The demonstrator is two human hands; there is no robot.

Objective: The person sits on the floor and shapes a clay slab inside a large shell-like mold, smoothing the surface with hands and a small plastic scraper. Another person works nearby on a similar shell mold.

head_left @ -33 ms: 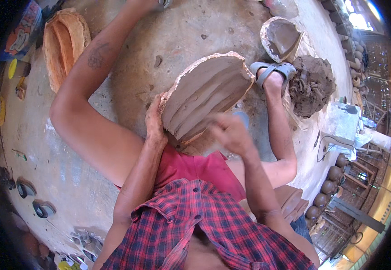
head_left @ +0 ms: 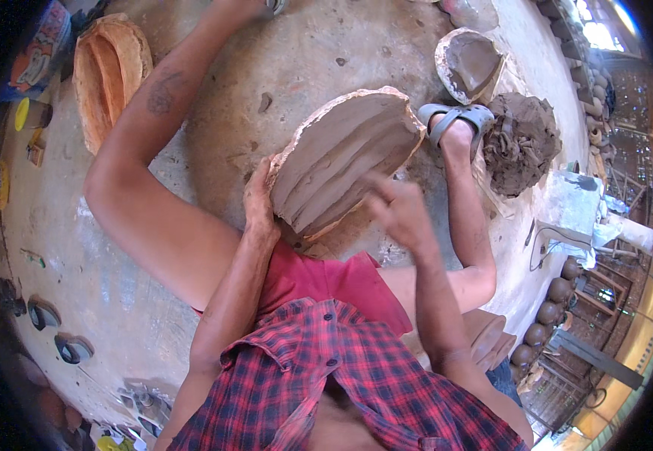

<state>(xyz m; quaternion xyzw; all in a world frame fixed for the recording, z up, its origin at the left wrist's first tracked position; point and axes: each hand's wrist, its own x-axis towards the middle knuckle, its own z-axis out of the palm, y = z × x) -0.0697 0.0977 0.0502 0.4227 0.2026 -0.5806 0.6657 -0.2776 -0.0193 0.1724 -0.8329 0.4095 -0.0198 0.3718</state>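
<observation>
A large oval mould with a pale, rough rim is tilted up between my legs, its inside lined with grey clay that shows long ridges and grooves. My left hand grips its left rim, with the fingers partly hidden behind the edge. Close to the mould's lower right side is my right hand, smeared by motion. Its fingers are near the clay surface, and whether they touch it I cannot tell.
A big lump of grey clay lies right of my sandalled foot. Beyond it stands a smaller clay-lined mould. An orange-brown hollow mould rests on the floor at far left, near a yellow-rimmed cup. Round dark pots line the right side.
My right hand has shifted slightly right and away from me beside the mould. My left hand and the mould stay in place.
</observation>
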